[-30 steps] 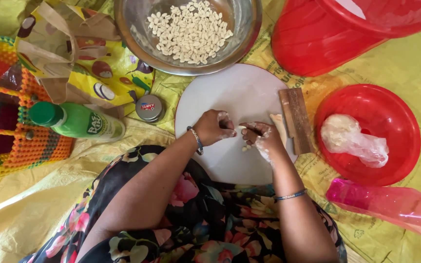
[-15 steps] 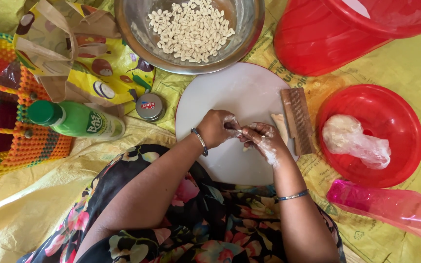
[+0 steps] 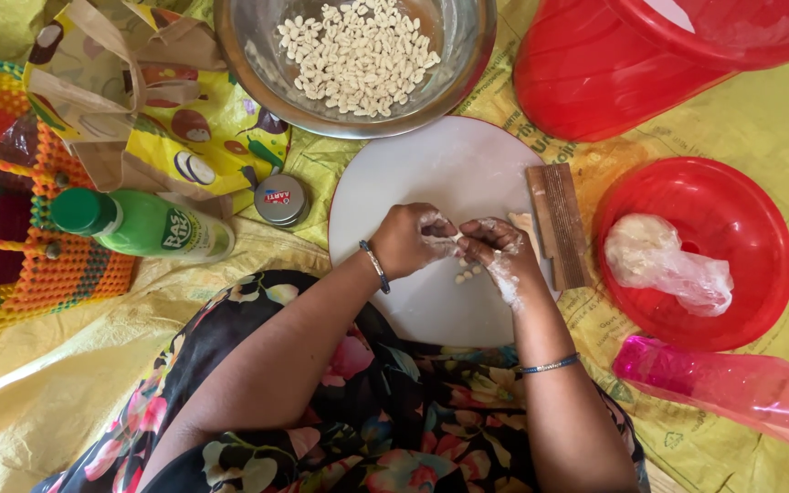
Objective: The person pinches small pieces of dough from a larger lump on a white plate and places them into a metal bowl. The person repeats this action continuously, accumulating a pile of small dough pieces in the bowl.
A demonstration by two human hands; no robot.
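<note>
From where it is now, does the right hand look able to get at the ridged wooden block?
Probably yes: the right hand sits on the white board just beside the ridged wooden block, with nothing lying between them.

I see small pale dough bits (image 3: pixel 466 271) lying loose on the round white board (image 3: pixel 431 173), just under my floury fingertips. The board lies flat on the yellow sheet, below the steel bowl.
</note>
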